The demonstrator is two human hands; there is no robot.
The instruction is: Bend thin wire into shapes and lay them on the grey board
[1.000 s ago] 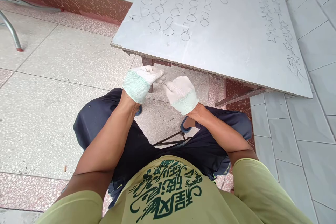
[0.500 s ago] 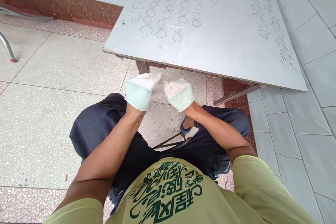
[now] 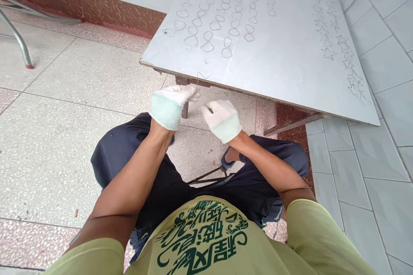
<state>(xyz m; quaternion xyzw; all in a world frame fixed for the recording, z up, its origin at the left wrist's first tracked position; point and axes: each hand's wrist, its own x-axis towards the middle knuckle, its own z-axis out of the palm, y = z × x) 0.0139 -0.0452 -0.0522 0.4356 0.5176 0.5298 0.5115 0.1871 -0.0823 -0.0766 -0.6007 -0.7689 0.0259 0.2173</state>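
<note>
A thin bent wire (image 3: 202, 75) rises from the fingertips of my left hand (image 3: 177, 96), and its kinked end shows against the near edge of the table. That hand, in a white knit glove with a mint cuff, is closed in a pinch. To its right, a small gap apart, my right hand (image 3: 222, 114) wears a matching glove, its thumb and fingers drawn together. Whether anything lies between them is too small to see. Both hands are above my lap, just in front of the white tabletop (image 3: 274, 64).
Rows of wire figure-eights (image 3: 207, 42) lie on the table's left part; wire stars (image 3: 329, 51) lie along its right. A tiled wall (image 3: 383, 146) bounds the right side. A metal chair leg (image 3: 21, 43) stands on the floor at far left. The table's wooden brace (image 3: 293, 123) slants below.
My hands have moved apart from touching, the right one slightly down and the left slightly left. More of the wire now shows above my left fingers. The view has shifted a little.
</note>
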